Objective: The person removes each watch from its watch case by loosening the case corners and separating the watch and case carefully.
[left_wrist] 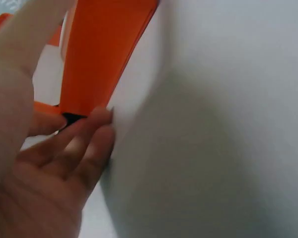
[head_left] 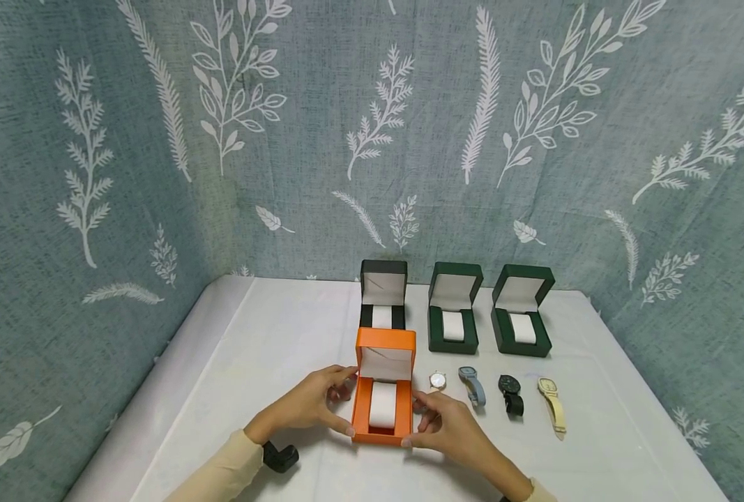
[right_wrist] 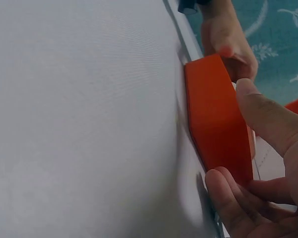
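Observation:
An orange watch box (head_left: 384, 397) stands open near the table's front edge, with a white cushion (head_left: 383, 404) inside. My left hand (head_left: 340, 402) grips its left side, thumb up by the lid and fingers at the base. My right hand (head_left: 418, 420) grips the right side. In the left wrist view my fingers (left_wrist: 84, 144) curl under the orange box (left_wrist: 104, 54). The right wrist view shows the orange box (right_wrist: 216, 119) between my thumb (right_wrist: 268, 119) and fingers (right_wrist: 228, 198).
Behind stand a black box (head_left: 383, 296) and two green boxes (head_left: 453, 310) (head_left: 522, 314), all open with white cushions. To the right lie a small silver watch (head_left: 437, 380), a blue-grey watch (head_left: 473, 385), a black watch (head_left: 511, 394) and a cream watch (head_left: 553, 404). The white table (head_left: 252, 348) meets leaf-patterned walls.

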The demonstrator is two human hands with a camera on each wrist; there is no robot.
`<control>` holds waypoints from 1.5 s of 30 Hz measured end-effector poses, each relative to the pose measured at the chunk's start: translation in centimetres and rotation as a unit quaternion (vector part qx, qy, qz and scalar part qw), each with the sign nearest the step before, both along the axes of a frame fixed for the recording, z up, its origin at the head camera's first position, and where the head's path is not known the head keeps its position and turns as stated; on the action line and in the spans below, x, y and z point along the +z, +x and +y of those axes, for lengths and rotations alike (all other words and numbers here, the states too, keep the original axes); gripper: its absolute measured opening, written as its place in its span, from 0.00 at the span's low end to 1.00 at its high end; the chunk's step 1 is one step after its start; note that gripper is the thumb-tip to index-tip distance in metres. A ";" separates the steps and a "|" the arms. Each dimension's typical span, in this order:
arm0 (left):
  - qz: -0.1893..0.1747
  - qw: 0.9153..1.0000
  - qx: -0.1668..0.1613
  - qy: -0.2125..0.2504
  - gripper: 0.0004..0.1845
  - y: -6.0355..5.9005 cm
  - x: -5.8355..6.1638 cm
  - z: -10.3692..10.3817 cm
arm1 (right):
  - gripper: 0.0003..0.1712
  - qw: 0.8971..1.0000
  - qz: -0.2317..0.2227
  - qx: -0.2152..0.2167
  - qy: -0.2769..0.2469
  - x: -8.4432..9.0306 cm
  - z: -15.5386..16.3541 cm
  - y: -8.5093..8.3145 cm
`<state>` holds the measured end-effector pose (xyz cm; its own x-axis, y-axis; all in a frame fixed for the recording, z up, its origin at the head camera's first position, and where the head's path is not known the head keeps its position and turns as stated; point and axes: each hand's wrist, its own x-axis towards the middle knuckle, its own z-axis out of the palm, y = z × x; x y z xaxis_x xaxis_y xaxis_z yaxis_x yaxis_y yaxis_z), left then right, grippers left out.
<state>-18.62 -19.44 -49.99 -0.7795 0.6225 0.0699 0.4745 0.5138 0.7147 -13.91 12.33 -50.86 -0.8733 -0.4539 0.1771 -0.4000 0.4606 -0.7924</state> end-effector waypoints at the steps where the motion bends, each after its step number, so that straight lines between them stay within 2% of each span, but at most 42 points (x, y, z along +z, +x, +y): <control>1: -0.001 1.000 -0.004 -0.005 0.61 -0.1 0.0 0.0 | 0.48 1.000 0.001 0.002 -0.002 -0.1 -0.1 0.1; 6: -0.011 1.000 -0.023 -0.009 0.63 -0.2 0.0 0.1 | 0.50 1.000 0.006 0.003 -0.003 -0.2 -0.3 0.3; 10: -0.012 1.000 -0.025 -0.005 0.62 -0.1 -0.1 0.3 | 0.51 1.000 0.001 -0.003 -0.002 -0.2 -0.4 0.4; 18: 0.001 1.000 -0.007 0.002 0.62 0.0 0.0 0.4 | 0.49 1.000 -0.002 -0.013 -0.011 -0.2 -0.7 0.5; 24: -0.003 0.999 0.016 0.031 0.62 0.3 1.0 -0.2 | 0.47 1.000 0.018 -0.023 -0.009 0.7 -1.3 0.2; 28: 0.003 0.998 0.022 0.055 0.62 0.1 1.9 -1.3 | 0.45 0.999 0.032 -0.024 -0.002 1.8 -2.3 -0.7; 34: 0.002 0.996 0.036 0.079 0.61 -0.7 3.3 -3.7 | 0.44 0.999 0.033 -0.007 -0.026 3.3 -4.4 -2.4; 40: 0.003 0.995 0.045 0.087 0.59 -1.7 4.0 -6.0 | 0.45 0.998 0.052 0.011 -0.038 3.8 -6.7 -4.1; 45: -0.016 0.994 0.054 0.095 0.59 -2.5 4.3 -7.8 | 0.46 0.998 0.044 0.023 -0.044 4.0 -8.4 -5.4</control>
<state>-21.12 -27.27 -45.71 -0.8445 0.5132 0.1530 0.3999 0.4144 0.8175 -19.33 3.94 -46.88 -0.8315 -0.4720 0.2930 -0.4886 0.3701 -0.7901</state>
